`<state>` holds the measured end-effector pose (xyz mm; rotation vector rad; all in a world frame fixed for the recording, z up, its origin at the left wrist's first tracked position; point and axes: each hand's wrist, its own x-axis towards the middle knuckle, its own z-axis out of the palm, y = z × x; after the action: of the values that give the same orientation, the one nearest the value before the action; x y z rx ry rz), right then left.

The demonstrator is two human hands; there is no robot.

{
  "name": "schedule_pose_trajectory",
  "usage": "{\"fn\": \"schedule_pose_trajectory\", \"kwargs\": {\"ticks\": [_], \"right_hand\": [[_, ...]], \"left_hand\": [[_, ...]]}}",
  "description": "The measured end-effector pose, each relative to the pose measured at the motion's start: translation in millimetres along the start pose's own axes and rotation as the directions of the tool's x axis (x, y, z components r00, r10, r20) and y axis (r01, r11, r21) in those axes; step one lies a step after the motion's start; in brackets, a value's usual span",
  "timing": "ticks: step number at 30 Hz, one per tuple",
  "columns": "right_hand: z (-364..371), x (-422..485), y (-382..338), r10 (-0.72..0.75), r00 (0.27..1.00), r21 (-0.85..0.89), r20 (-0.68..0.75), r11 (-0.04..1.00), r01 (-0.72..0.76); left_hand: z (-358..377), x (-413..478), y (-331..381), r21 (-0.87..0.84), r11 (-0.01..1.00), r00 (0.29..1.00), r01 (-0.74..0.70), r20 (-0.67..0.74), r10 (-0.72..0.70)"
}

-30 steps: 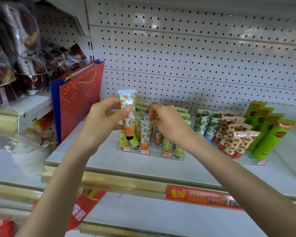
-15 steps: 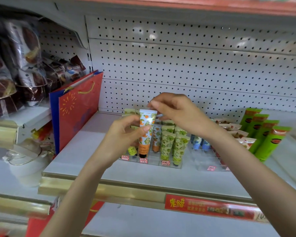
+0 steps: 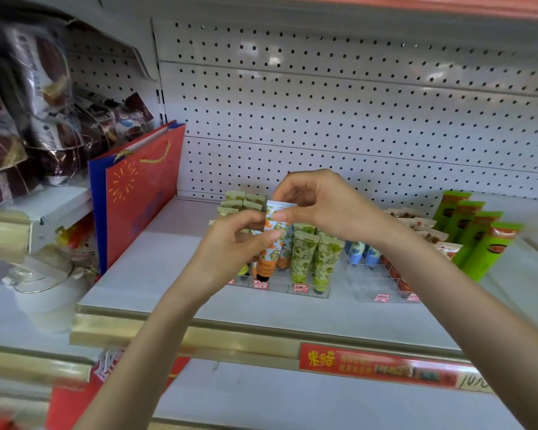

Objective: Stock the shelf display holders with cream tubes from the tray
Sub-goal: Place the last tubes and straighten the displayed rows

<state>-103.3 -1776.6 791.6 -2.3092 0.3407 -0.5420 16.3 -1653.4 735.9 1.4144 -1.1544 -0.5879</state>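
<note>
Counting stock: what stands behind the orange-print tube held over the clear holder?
Pale crimped tube tops show at back left. Straight behind, the orange-print tube, left hand and right hand hide the rest.

Bare shelf (image 3: 156, 274) between gift bag (image 3: 137, 193) and tube holder (image 3: 280, 285).

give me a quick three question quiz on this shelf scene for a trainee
1. True or false: the left hand and the right hand both hold the orange-print tube.
2. Where does the red gift bag stand? A) left of the clear holder B) right of it C) on top of it
3. Fill in: the held tube's dark cap points ___.
Key: 1 true; 2 A; 3 down.
</note>
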Motion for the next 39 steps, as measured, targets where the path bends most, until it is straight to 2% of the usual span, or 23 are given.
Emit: {"fn": "schedule_pose_trajectory", "kwargs": {"ticks": [2, 4, 5, 7, 9, 12, 20, 31, 39], "right_hand": [[0.2, 0.8, 4.9, 0.016, 0.999, -0.021, -0.029, 1.0, -0.017], [0.9, 1.4, 12.5, 0.035, 0.998, -0.07, -0.054, 0.997, -0.039], [1.7, 1.9, 17.1, 0.046, 0.997, -0.103, -0.066, 0.993, -0.052], [4.0, 2.8, 25.5, 0.071, 0.994, -0.154, -0.087, 0.985, -0.084], [6.8, 3.5, 30.7, 0.091, 0.991, -0.176, -0.093, 0.979, -0.106], [12.2, 4.3, 34.2, 0.124, 0.988, -0.224, -0.088, 0.964, -0.141], [28.1, 3.9, 42.0, 0.15, 0.987, -0.347, -0.054, 0.924, -0.159], [33.6, 1.1, 48.1, 0.163, 0.983, -0.391, -0.078, 0.902, -0.181], [29.2, -3.4, 42.6, 0.188, 0.977, -0.358, -0.103, 0.909, -0.212]], "left_hand": [[-5.6, -3.6, -4.5, 0.09, 0.996, 1.0, -0.01, -0.027, 0.012], [-13.7, -10.0, -9.7, 0.309, 0.951, 0.999, -0.014, -0.034, 0.026], [-16.9, -14.3, -11.6, 0.451, 0.893, 0.999, -0.012, -0.021, 0.024], [-20.8, -23.2, -12.1, 0.719, 0.695, 1.0, -0.013, 0.023, -0.005], [-22.0, -30.4, -12.9, 0.845, 0.534, 0.995, -0.042, 0.084, -0.054], [-23.8, -38.8, -17.1, 0.881, 0.467, 0.982, -0.075, 0.147, -0.118], [-23.7, -47.0, -34.6, 0.926, 0.37, 0.968, -0.074, 0.156, -0.196], [-23.3, -48.9, -34.3, 0.908, 0.412, 0.945, -0.077, 0.198, -0.26], [-28.8, -48.8, -24.2, 0.897, 0.433, 0.947, -0.087, 0.209, -0.243]]}}
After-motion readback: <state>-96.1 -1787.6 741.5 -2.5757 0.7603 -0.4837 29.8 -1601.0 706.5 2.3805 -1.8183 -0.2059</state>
